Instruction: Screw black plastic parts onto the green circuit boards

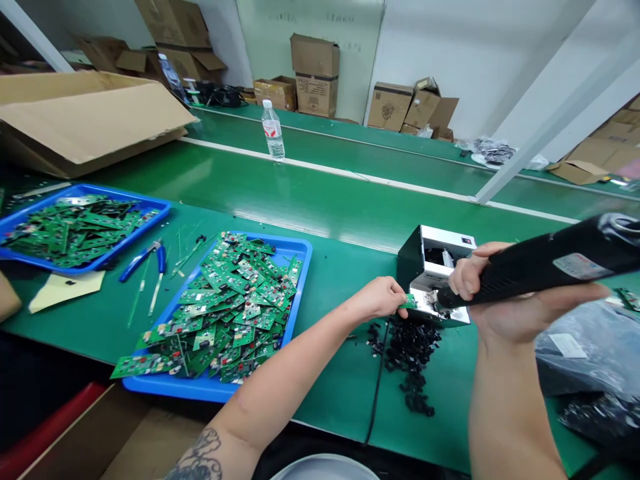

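My left hand [375, 299] pinches a small green circuit board [409, 301] at the front of a black-and-silver bench machine [440, 267]. My right hand [500, 300] grips a black handheld power tool [540, 273], and its tip nearly meets the board at the machine's front. Small black parts [410, 360] lie heaped on the green bench below the machine. A blue tray [295, 280] piled with green circuit boards sits left of my left forearm.
A second blue tray [85, 260] of boards, blue-handled pliers [143, 261] and yellow paper [65, 291] lie at left. A black cable [377, 387] runs off the bench edge. A plastic bag [590, 353] sits at right. Beyond are green conveyor belts, a water bottle [273, 131] and cardboard boxes [316, 75].
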`<state>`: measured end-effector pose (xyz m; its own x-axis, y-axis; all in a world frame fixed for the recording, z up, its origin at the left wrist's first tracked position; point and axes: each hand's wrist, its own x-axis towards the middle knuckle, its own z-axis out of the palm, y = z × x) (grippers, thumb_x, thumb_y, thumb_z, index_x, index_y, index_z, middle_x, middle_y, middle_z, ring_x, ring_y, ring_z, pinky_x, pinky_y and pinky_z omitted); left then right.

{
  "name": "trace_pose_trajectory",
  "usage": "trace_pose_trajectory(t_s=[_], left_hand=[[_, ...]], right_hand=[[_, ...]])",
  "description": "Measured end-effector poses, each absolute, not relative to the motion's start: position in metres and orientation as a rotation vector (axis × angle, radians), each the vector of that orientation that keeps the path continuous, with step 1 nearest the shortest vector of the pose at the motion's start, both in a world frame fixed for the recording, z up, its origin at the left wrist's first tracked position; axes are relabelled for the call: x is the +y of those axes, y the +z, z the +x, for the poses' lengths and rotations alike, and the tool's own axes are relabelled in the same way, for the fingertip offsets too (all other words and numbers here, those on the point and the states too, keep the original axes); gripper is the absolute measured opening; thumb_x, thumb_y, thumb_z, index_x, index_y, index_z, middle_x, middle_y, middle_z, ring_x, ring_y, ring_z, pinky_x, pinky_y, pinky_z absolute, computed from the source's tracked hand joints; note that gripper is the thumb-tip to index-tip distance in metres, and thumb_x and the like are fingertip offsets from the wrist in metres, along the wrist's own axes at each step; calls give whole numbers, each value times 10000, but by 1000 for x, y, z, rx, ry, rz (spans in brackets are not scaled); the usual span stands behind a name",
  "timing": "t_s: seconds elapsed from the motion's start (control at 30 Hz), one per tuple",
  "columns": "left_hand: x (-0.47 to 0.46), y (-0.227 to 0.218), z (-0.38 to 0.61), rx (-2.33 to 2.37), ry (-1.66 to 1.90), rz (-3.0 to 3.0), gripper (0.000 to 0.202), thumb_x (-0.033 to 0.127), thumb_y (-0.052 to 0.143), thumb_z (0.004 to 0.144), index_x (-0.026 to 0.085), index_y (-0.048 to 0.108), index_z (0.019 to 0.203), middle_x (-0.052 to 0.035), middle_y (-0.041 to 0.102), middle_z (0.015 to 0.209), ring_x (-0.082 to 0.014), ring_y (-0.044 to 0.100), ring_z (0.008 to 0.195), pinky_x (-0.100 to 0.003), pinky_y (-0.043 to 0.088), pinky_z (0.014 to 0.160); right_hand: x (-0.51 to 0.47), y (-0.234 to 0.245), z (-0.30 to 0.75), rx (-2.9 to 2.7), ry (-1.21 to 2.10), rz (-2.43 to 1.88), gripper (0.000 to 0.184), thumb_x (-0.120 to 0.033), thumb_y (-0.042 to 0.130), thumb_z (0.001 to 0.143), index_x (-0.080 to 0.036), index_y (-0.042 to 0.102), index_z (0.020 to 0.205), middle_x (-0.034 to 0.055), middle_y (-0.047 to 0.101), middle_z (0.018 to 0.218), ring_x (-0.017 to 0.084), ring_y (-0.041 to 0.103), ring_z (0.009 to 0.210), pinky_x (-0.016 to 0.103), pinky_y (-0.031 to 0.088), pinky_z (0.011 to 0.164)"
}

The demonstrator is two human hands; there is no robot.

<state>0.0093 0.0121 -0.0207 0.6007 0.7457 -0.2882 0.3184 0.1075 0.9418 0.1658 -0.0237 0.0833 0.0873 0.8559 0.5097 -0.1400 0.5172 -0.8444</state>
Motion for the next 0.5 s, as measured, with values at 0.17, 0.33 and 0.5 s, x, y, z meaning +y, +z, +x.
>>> trace_pose_trajectory(t_s=[0.17,0.33,0.5], left_hand=[[11,-15,8,976,377,1480,197,296,563,780,125,661,775,-59,712,732,-80,399,462,-228,266,451],[10,-11,7,977,370,1466,185,292,576,769,126,659,765,-62,712,727,-83,407,466,-227,277,461],[10,-13,6,969,369,1460,180,290,572,765,130,649,740,-60,707,722,-76,390,456,-223,271,458]], right_hand=[[-29,78,189,-1170,780,-759,889,-1008,316,518,-236,709,720,0,452,347,157,407,280,288,302,314],[-28,73,195,-1136,775,-824,886,-1020,331,478,-246,701,698,-1,451,349,153,410,291,288,317,327],[-26,66,197,-1101,778,-814,882,-1022,317,482,-242,684,667,-2,428,330,149,382,268,278,288,298]])
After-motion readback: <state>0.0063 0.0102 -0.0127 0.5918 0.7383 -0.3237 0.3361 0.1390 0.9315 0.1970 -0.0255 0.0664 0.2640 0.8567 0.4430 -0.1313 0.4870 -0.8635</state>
